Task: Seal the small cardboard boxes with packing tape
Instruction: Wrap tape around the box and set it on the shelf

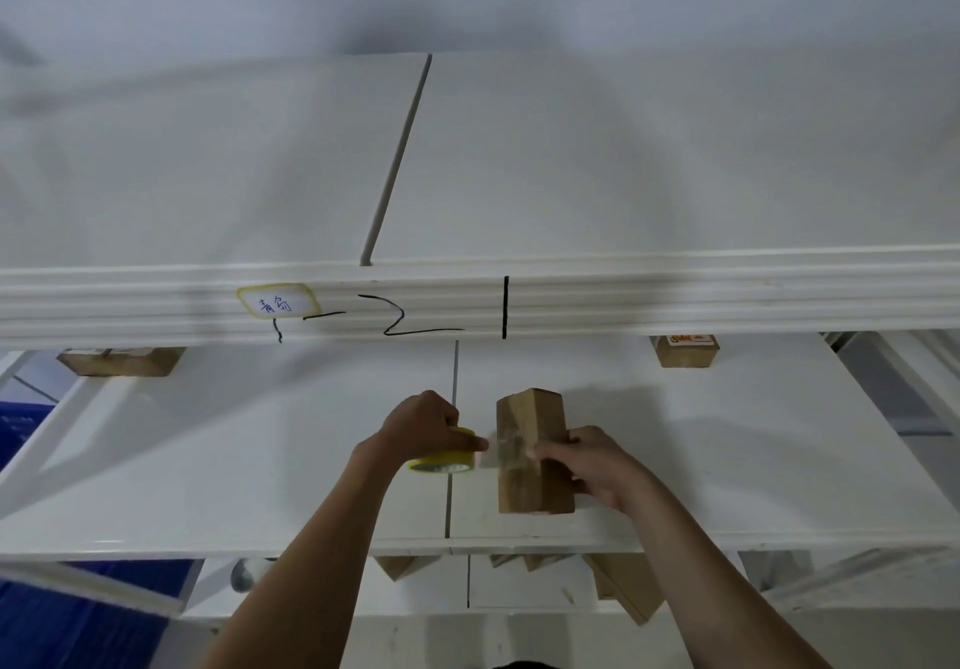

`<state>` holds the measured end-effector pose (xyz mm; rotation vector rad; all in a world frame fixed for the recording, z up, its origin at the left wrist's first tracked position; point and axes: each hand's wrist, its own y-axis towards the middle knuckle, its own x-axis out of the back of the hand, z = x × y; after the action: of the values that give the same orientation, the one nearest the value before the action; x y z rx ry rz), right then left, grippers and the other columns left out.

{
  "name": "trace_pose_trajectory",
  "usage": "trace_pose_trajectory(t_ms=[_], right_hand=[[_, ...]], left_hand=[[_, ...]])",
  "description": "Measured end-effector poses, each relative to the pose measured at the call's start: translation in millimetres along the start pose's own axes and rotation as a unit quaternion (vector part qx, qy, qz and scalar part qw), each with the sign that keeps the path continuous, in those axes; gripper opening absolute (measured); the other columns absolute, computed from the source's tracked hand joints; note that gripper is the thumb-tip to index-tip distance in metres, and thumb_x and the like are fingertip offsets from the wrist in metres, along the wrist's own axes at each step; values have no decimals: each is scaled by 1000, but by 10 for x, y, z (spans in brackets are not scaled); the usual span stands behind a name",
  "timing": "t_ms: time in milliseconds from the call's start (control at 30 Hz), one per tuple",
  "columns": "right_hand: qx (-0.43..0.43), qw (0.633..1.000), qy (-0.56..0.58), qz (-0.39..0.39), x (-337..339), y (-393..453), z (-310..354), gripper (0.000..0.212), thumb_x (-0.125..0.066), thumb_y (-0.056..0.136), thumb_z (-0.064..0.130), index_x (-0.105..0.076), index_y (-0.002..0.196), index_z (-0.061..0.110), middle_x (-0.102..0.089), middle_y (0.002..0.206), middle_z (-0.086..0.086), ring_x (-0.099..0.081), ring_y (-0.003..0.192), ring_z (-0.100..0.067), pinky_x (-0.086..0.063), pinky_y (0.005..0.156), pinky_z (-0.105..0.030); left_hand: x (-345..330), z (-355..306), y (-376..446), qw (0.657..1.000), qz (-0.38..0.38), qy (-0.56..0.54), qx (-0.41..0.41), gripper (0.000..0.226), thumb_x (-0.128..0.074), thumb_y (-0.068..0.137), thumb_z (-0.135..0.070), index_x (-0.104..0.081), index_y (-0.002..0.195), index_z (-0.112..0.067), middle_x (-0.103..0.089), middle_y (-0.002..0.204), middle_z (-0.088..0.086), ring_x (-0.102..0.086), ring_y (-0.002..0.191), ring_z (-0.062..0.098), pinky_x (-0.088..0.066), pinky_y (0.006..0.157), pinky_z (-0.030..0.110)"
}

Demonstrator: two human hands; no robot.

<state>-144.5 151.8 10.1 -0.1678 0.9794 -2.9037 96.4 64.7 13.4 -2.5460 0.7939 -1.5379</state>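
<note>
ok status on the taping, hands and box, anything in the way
Left hand grips the yellow tape roll. Right hand holds the cardboard box on the shelf, tape strip stretched onto it. Nothing in the way.

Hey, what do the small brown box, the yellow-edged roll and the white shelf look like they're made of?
The small brown box looks like plain matte cardboard: dull tan faces, folded edges. The yellow-edged roll held by the left hand seems to be glossy clear plastic packing tape; a shiny strip runs onto the box under the right hand. The white shelf is smooth and slightly glossy, perhaps painted metal or laminate; I cannot tell which.
</note>
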Motion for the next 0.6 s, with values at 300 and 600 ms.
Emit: trace_pose_trajectory(t_ms=[300,600], right_hand=[[13,999,45,24,-10,-25,66,37,-77,85,19,-67,119,6,-75,108,-12,-71,102,-28,-60,84,-37],[20,991,131,27,-96,-33,150,56,-78,81,49,-59,127,23,-71,119,-8,-67,111,-28,-57,95,-45]], left_hand=[[-63,8,33,998,-28,59,5,58,-70,71,-75,-49,54,-23,-51,57,-8,-51,59,10,-39,62,23],[-7,-185,96,994,-87,59,-22,64,-63,73,-80,-49,53,-20,-46,53,-5,-45,54,11,-36,61,26]])
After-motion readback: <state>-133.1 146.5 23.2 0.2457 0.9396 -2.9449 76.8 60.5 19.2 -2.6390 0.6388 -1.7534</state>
